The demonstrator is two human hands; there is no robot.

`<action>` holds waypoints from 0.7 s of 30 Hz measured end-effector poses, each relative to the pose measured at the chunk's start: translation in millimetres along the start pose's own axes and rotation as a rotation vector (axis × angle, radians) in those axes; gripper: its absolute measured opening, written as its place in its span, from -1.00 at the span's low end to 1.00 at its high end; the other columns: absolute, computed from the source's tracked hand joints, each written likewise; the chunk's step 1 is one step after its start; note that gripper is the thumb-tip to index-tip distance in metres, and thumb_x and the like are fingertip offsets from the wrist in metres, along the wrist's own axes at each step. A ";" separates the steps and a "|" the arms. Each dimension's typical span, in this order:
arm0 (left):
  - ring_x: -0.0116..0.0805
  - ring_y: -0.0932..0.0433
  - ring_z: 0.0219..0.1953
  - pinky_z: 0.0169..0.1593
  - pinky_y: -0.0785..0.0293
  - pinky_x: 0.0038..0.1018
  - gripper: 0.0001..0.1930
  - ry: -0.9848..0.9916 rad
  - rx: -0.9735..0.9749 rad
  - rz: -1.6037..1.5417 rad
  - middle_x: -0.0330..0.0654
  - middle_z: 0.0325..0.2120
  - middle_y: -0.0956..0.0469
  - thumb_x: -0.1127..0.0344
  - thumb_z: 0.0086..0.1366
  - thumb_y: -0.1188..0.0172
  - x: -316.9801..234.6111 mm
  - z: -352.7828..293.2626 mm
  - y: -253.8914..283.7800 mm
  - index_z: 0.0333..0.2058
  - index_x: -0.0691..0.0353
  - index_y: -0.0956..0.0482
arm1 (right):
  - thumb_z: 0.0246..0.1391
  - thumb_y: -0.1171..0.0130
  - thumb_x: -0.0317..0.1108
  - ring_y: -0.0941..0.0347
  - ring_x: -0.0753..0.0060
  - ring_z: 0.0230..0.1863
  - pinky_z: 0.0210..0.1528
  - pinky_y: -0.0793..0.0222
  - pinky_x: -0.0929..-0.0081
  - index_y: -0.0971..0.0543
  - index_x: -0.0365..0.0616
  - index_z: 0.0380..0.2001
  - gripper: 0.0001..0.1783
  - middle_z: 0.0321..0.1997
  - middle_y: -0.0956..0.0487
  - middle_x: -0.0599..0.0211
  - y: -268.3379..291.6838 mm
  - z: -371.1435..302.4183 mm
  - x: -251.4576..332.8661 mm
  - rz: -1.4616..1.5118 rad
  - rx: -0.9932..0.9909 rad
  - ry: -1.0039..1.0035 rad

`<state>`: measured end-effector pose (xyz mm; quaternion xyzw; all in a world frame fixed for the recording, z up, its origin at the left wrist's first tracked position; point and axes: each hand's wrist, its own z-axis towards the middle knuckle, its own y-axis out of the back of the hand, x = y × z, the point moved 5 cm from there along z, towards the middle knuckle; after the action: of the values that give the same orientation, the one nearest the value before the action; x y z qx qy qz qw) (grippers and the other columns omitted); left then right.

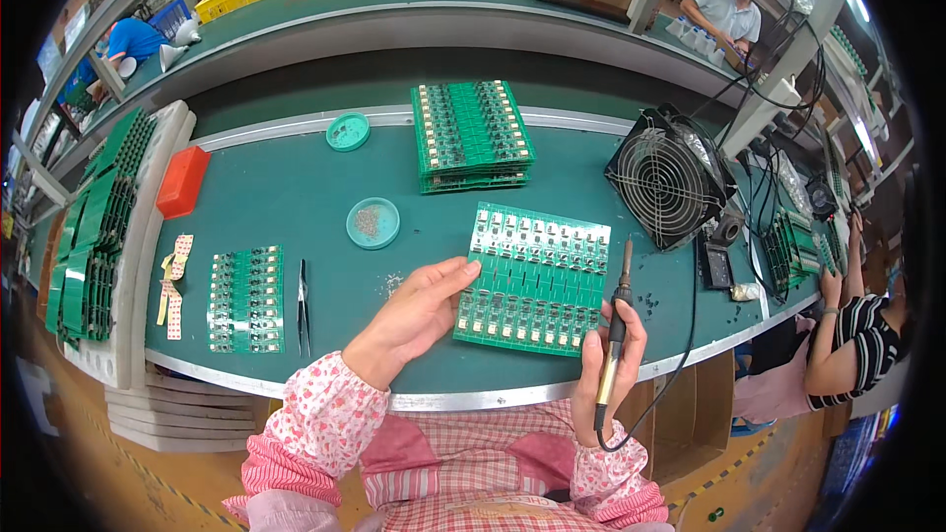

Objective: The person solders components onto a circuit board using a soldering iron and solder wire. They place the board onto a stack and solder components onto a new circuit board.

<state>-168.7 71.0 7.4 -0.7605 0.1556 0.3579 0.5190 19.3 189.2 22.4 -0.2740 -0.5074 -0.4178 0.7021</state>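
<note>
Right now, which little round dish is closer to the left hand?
The front dish, with the pile of grey bits. The back dish sits farther from the left hand.

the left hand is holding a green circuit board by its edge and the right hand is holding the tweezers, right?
Not quite: the right hand is holding a soldering iron, while the tweezers lie on the table, as the head view shows. The left hand is indeed holding a green circuit board by its edge.
</note>
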 end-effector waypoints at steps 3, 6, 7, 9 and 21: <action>-0.42 -0.48 0.05 0.17 -0.37 -0.42 -0.64 0.015 0.012 -0.008 -0.15 0.03 -0.52 0.20 0.47 0.00 -0.8 0.1 -0.3 0.07 0.36 -0.45 | 0.23 -0.07 -0.46 -0.37 0.60 -0.15 -0.12 -0.39 0.61 -0.25 -0.26 0.19 -0.51 0.12 -0.44 0.18 -1.0 -0.3 0.2 -0.036 0.011 0.012; -0.41 -0.48 0.06 0.17 -0.37 -0.41 -0.63 0.032 0.021 -0.019 -0.14 0.04 -0.52 0.20 0.47 0.00 1.4 1.2 3.2 0.08 0.36 -0.45 | 0.23 -0.07 -0.45 -0.37 0.60 -0.16 -0.13 -0.39 0.61 -0.25 -0.26 0.19 -0.52 0.12 -0.44 0.19 -1.5 -0.6 1.6 -0.026 0.013 0.011; -0.41 -0.49 0.05 0.18 -0.37 -0.41 -0.63 0.034 0.033 -0.028 -0.15 0.04 -0.53 0.20 0.47 0.00 2.1 1.8 3.9 0.08 0.36 -0.45 | 0.23 -0.07 -0.45 -0.37 0.60 -0.16 -0.13 -0.39 0.61 -0.25 -0.26 0.19 -0.52 0.12 -0.44 0.19 -1.0 -0.6 1.1 -0.023 0.012 0.010; -0.41 -0.49 0.05 0.17 -0.37 -0.40 -0.63 0.038 0.032 -0.033 -0.15 0.03 -0.53 0.19 0.47 0.00 2.0 2.2 3.6 0.08 0.36 -0.45 | 0.24 -0.07 -0.45 -0.36 0.61 -0.16 -0.14 -0.39 0.61 -0.25 -0.26 0.19 -0.52 0.11 -0.44 0.19 -0.5 0.3 0.4 -0.038 0.020 0.011; -0.36 -0.49 0.06 0.18 -0.38 -0.38 -0.63 0.052 0.024 -0.063 -0.12 0.03 -0.53 0.20 0.46 -0.02 3.5 3.4 5.7 0.06 0.37 -0.46 | 0.22 -0.06 -0.45 -0.34 0.58 -0.19 -0.11 -0.35 0.57 -0.28 -0.25 0.17 -0.54 0.07 -0.44 0.22 2.3 -1.4 0.3 -0.053 0.013 0.018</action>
<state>-171.0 72.2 0.4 -0.7678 0.1492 0.3196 0.5349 22.1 189.1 22.3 -0.2520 -0.5112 -0.4354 0.6969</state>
